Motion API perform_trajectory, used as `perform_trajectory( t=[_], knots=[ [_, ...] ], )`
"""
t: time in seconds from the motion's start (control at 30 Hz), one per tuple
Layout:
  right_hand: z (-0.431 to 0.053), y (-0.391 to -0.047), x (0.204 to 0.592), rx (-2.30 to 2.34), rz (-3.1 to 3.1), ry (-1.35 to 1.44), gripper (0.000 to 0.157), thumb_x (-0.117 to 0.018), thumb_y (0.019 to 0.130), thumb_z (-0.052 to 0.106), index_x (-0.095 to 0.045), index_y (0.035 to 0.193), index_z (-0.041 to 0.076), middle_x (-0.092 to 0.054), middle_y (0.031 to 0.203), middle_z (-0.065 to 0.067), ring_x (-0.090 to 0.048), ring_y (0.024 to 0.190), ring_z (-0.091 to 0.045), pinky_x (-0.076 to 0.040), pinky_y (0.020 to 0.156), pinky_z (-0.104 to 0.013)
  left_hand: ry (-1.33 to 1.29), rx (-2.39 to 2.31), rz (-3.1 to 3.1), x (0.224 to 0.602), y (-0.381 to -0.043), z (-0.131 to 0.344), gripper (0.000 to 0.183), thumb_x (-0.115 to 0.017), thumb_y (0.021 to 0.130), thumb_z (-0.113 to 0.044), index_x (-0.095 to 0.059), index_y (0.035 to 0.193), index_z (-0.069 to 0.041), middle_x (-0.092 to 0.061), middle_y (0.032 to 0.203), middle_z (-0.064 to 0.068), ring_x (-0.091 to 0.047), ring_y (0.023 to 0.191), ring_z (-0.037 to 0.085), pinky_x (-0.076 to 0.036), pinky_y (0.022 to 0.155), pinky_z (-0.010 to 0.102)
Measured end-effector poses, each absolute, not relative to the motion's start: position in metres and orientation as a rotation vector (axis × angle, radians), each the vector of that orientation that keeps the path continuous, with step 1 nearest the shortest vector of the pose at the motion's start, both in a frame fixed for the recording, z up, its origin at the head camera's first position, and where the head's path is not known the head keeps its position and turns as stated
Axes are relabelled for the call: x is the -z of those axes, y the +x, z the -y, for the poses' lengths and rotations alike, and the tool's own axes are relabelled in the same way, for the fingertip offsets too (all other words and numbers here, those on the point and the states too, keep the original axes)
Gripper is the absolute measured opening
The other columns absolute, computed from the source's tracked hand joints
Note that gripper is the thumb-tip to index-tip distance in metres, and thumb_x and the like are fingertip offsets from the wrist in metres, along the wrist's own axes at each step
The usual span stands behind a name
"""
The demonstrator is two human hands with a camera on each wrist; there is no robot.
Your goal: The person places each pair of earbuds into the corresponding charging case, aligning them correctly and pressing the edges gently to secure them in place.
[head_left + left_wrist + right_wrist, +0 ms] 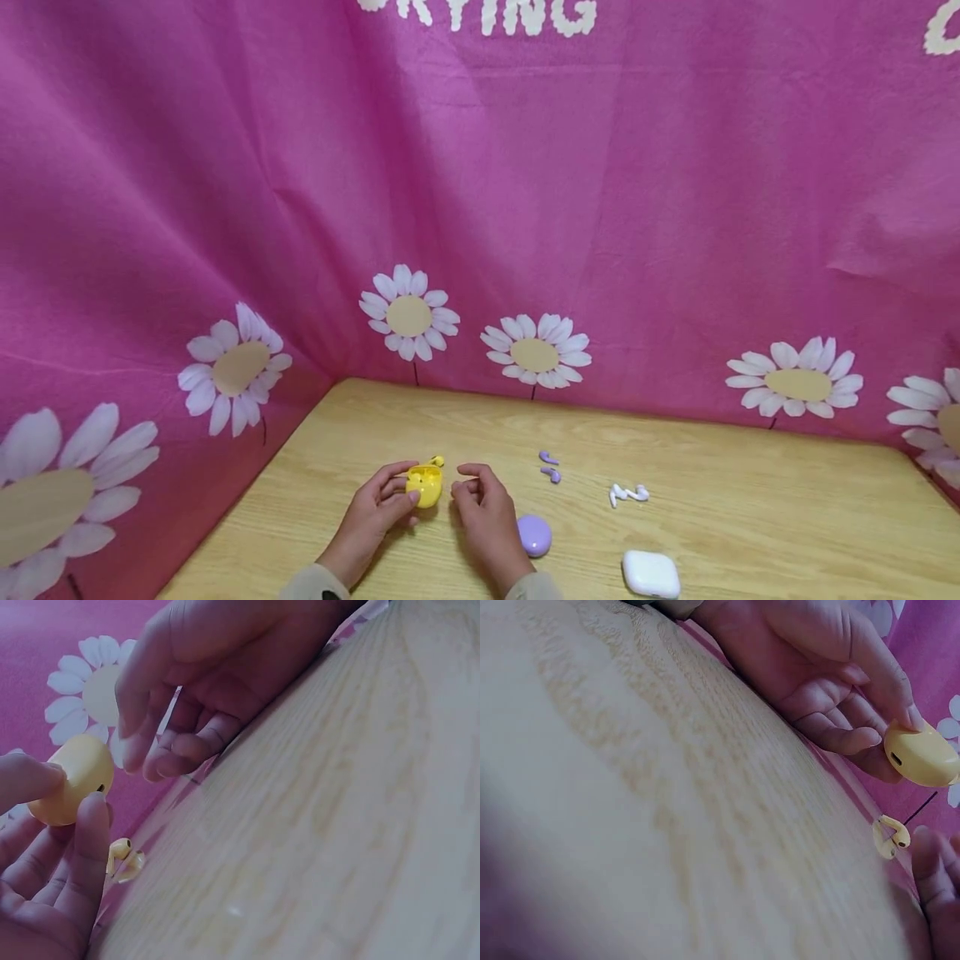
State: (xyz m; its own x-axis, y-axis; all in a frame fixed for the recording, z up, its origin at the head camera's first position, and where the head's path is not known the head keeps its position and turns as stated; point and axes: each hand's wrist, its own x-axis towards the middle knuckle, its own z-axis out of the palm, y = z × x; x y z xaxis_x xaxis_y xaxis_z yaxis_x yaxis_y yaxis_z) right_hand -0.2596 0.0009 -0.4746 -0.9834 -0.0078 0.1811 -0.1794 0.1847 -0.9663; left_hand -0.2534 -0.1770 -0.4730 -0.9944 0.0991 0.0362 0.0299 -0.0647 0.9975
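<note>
My left hand [369,515] pinches a small rounded yellow earbud case [426,492] above the table. A hollow shows at the case's top in the head view, and a dark port slot on its body in the right wrist view. Just beyond it lie yellow earbuds [437,460], partly hidden behind the case in the head view; the right wrist view shows a pair of these earbuds [890,837] on the table. To the right of the case, my right hand [486,518] hovers with loosely bent fingers and nothing between them.
A round purple case [535,536] sits beside my right wrist, with two purple earbuds [551,474] farther back. White earbuds [630,494] lie to the right, and a white case [651,574] rests near the front. Pink cloth [660,208] with daisies borders the wooden table [750,517].
</note>
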Motion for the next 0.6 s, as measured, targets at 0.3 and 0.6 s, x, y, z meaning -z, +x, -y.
perform_trajectory(
  t=[0.3, 0.6],
  knots=[
    [0.015, -0.271, 0.467, -1.459, 2.481, 0.197, 0.031, -0.058, 0.084, 0.006, -0.062, 0.114, 0.007, -0.051, 0.063, 0.005, -0.045, 0.059, -0.010, -0.041, 0.057, -0.026, 0.026, -2.407, -2.057, 0.469, -0.255, 0.179, 0.053, -0.069, 0.087, -0.009, -0.049, 0.135, -0.002, -0.062, 0.108, 0.012, -0.061, 0.090, 0.018, -0.057, 0.070, 0.031],
    [0.025, -0.279, 0.455, -0.909, 2.792, 0.303, 0.047, -0.065, 0.088, 0.013, -0.055, 0.133, 0.019, -0.066, 0.083, -0.014, -0.061, 0.072, -0.030, -0.050, 0.057, -0.042, 0.022, -2.483, -2.009, 0.471, -0.256, 0.179, 0.054, -0.069, 0.087, -0.005, -0.046, 0.136, 0.002, -0.062, 0.105, 0.008, -0.061, 0.087, 0.016, -0.056, 0.067, 0.027]
  ],
)
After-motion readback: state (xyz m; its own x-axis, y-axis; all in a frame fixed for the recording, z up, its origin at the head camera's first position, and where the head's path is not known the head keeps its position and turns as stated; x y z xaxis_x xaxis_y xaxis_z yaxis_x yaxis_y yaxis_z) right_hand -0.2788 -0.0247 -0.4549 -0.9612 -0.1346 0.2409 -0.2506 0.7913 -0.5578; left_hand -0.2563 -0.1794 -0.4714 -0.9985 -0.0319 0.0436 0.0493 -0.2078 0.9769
